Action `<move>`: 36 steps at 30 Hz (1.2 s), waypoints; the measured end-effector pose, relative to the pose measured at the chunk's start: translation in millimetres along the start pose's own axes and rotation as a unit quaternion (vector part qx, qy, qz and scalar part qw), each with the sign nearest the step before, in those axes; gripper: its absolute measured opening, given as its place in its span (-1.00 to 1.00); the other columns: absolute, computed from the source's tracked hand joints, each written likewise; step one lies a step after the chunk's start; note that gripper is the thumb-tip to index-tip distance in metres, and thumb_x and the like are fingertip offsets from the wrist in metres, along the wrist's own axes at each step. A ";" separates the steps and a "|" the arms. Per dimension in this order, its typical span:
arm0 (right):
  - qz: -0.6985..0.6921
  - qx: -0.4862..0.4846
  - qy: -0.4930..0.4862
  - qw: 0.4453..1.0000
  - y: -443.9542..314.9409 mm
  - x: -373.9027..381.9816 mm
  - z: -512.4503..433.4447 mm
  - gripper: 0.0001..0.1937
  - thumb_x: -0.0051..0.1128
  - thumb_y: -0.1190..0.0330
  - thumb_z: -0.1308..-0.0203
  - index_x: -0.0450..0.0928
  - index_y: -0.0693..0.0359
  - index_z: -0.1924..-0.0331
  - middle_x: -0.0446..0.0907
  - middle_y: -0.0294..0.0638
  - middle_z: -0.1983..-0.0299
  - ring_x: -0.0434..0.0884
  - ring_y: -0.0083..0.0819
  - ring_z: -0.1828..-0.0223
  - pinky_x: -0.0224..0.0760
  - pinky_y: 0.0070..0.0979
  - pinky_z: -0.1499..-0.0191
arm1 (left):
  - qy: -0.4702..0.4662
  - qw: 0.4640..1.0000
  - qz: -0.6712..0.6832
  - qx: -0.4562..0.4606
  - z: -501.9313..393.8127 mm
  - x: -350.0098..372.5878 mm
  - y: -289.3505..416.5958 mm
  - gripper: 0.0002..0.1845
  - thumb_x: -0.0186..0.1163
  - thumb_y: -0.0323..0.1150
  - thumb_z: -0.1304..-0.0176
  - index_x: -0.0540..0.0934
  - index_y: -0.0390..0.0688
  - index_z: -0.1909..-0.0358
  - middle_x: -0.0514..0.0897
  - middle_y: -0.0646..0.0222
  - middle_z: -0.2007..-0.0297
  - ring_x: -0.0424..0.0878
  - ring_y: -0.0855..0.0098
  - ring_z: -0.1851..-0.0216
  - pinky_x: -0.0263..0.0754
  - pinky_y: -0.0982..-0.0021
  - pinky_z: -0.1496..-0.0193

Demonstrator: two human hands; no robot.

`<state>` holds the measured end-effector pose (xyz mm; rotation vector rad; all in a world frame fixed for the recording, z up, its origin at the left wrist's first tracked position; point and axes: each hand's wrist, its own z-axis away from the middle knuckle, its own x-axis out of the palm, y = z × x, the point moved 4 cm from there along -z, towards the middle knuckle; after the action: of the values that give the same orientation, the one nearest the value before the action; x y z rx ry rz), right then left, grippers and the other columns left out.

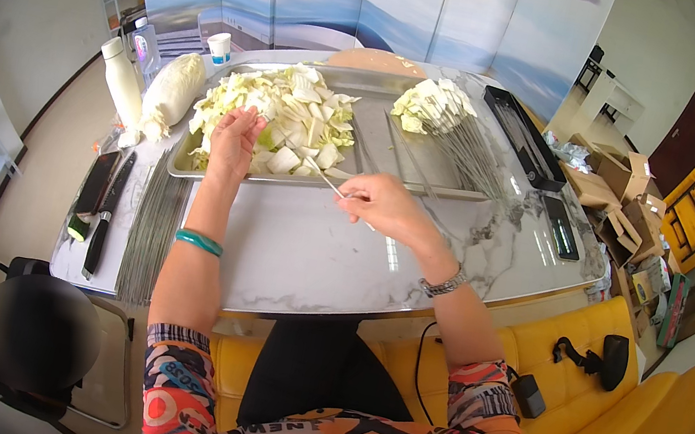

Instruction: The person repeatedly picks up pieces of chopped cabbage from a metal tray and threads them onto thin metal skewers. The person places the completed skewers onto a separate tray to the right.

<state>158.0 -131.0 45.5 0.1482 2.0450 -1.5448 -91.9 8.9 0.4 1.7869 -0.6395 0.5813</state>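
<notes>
A metal tray (377, 86) lies on the marble-patterned table, with a heap of cut napa cabbage (300, 111) in its left part. Over the heap's near left edge is my left hand (237, 136), its fingertips pinched together; whether they hold a piece I cannot tell. My right hand (384, 204), at the tray's near edge, grips a thin metal skewer (326, 178) that points up and left towards the cabbage. Skewers (464, 150) with cabbage pieces (437, 104) threaded on their far ends rest in a bundle at the tray's right. A few bare skewers lie mid-tray.
Left of the tray stand a whole napa cabbage (175, 89), a white bottle (120, 83), a clear bottle (145, 49) and a paper cup (219, 48). Nearer lie a knife (101, 229) and many bare skewers (153, 231). At right are a black box (522, 136) and a phone (560, 228).
</notes>
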 end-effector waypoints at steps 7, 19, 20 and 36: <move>0.173 -0.025 0.152 0.973 17.2 -51.9 10.4 -0.85 0.12 0.37 -0.15 0.61 0.29 0.38 0.54 -0.21 0.63 0.52 -0.48 0.59 0.30 -0.50 0.49 | -0.031 0.992 -0.118 -0.024 14.1 28.0 -0.7 -0.57 0.14 -0.49 -0.27 0.31 -0.44 -0.13 0.59 0.04 0.07 0.66 0.26 0.18 0.59 0.42 0.01; 0.439 0.037 0.356 0.824 69.3 -114.6 22.0 -0.88 0.02 0.48 -0.02 0.52 0.23 0.59 0.56 0.02 0.53 0.56 0.06 0.40 0.37 -0.07 0.37 | -0.041 0.976 -0.212 -0.013 16.0 28.2 -1.3 -0.62 0.13 -0.48 -0.27 0.35 -0.43 -0.08 0.61 0.06 0.11 0.67 0.29 0.21 0.57 0.41 0.05; 0.444 0.032 0.359 0.820 71.0 -116.2 21.2 -0.88 0.02 0.49 -0.01 0.52 0.24 0.59 0.56 0.03 0.52 0.56 0.06 0.40 0.38 -0.07 0.37 | -0.039 0.976 -0.214 -0.013 16.2 28.5 -1.3 -0.62 0.13 -0.48 -0.27 0.35 -0.43 -0.07 0.61 0.07 0.12 0.67 0.29 0.22 0.57 0.42 0.05; 0.482 0.012 0.339 0.808 94.9 -129.6 11.9 -0.91 0.00 0.58 0.07 0.48 0.31 0.61 0.52 0.00 0.45 0.55 0.04 0.38 0.37 -0.11 0.31 | -0.039 0.975 -0.220 -0.012 17.2 30.4 -0.7 -0.65 0.12 -0.50 -0.27 0.37 -0.44 -0.04 0.59 0.09 0.13 0.65 0.31 0.24 0.59 0.41 0.09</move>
<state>309.4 -79.3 27.2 1.6685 1.8525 -0.8736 -67.8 -11.6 15.3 1.8587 -0.2826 0.2006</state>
